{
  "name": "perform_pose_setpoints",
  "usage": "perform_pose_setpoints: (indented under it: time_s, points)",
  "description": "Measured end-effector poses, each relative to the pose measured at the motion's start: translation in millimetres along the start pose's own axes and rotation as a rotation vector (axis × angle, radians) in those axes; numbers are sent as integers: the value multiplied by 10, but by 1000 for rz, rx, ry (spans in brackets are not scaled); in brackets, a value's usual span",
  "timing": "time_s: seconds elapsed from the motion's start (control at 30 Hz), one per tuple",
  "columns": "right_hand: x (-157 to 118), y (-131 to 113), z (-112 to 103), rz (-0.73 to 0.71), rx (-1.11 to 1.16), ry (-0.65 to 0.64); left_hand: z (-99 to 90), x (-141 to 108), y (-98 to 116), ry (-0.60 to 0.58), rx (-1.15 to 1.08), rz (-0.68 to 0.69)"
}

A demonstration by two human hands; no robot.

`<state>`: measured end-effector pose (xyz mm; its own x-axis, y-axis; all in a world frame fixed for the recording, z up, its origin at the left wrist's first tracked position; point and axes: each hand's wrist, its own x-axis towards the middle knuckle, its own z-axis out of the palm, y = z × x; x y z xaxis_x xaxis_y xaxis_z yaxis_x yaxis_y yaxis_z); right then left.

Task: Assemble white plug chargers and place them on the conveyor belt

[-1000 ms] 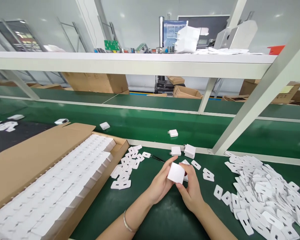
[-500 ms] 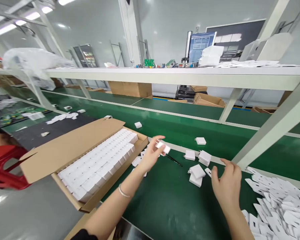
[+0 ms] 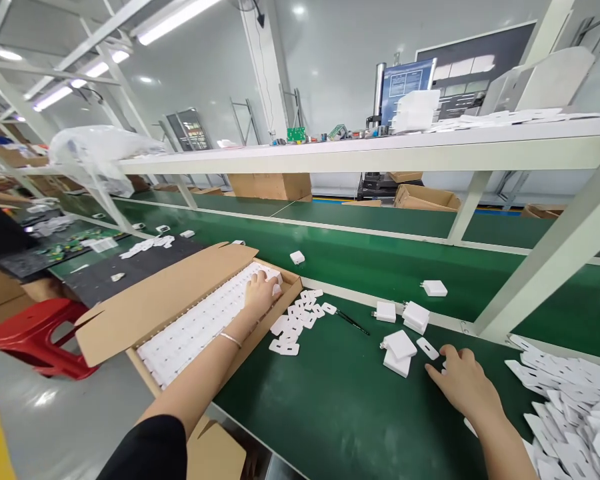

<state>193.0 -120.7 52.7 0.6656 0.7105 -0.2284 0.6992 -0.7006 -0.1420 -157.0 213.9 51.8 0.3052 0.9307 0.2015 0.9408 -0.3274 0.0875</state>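
My left hand [image 3: 261, 293] reaches into the far right end of a cardboard box [image 3: 293, 285] filled with rows of white pieces [image 3: 200, 327]; its fingers are bent round a white charger there, partly hidden. Low over the green table [image 3: 350, 413], my right hand [image 3: 463, 380] has its fingers apart, beside a flat white piece [image 3: 427, 348]. Between the hands are several white chargers [image 3: 416, 317], two of them stacked [image 3: 399, 350]. A black pen-like tool [image 3: 353, 323] lies near scattered small white plates [image 3: 287, 330].
At the right, a heap of flat white pieces [image 3: 580, 413] lies near a slanted shelf post [image 3: 545, 247]. The shelf [image 3: 360, 160] crosses above the table. More chargers [image 3: 434, 288] rest on the green conveyor. A red stool [image 3: 40, 333] and another person's arm are at the left.
My left hand has carried the white charger leftward into the box. My right hand has lowered toward the table beside the flat piece. The view has shifted, showing more at the left.
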Motion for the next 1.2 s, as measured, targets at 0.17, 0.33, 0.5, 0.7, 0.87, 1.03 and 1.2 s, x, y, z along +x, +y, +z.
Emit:
perform_pose_setpoints:
  time_s: [0.17, 0.33, 0.5, 0.7, 0.87, 1.03, 1.2]
  points:
    - [62, 61, 35, -42, 9, -5, -112, 232, 108, -56, 104, -33]
    - [94, 92, 125, -90, 86, 108, -167, 631, 552, 1, 116, 4]
    - [90, 48, 280, -173, 100, 238, 165, 1035, 1243, -88, 55, 17]
    - [34, 125, 442, -59, 15, 276, 562, 1340, 1661, -222, -18, -204]
    - [3, 104, 377, -27, -1, 219, 636, 1328, 1797, -197, -152, -134]
    - [-12, 12, 221, 36, 14, 230, 469, 867, 1946, -55, -405, 220]
    - [-14, 52, 128, 81, 188, 383, 132, -34, 2017, 170, -977, 561]
